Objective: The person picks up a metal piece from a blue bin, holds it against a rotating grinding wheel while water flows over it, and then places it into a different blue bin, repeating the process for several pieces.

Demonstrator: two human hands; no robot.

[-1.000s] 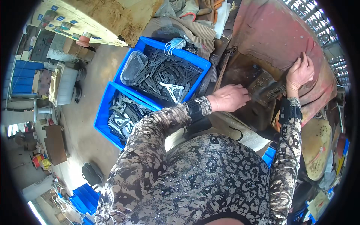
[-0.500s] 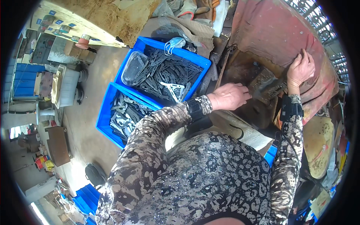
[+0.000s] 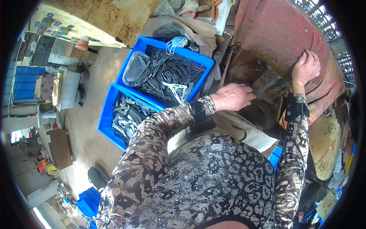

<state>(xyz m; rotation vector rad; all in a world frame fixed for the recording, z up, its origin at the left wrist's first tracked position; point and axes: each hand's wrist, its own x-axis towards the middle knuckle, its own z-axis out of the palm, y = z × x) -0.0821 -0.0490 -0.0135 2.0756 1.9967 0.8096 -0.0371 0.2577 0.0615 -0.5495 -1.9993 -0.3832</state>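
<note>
My left hand (image 3: pixel 233 97) reaches over the near left edge of a dark, oily metal recess (image 3: pixel 261 110), palm down. Its fingers are bent and close together, with the tips over the recess; what they hold, if anything, is hidden. Beyond the fingertips lies a worn, grimy metal block (image 3: pixel 268 82), partly blurred. Higher up on the right, my right hand (image 3: pixel 306 68) is closed at a stained red cloth (image 3: pixel 272 32). Its fingers curl onto the cloth, which creases around the fingertips.
To the left stand two blue bins: the farther bin (image 3: pixel 129 49) holds many dark flat metal strips, a clear plastic tub (image 3: pixel 136 68) and a pale bracket (image 3: pixel 176 91). The nearer bin (image 3: pixel 103 120) holds similar strips. A face mask (image 3: pixel 177 44) hangs on the farther rim.
Both hands stay in nearly the same place. The whole view shifts very slightly; nothing is visibly taken hold of or let go.
</note>
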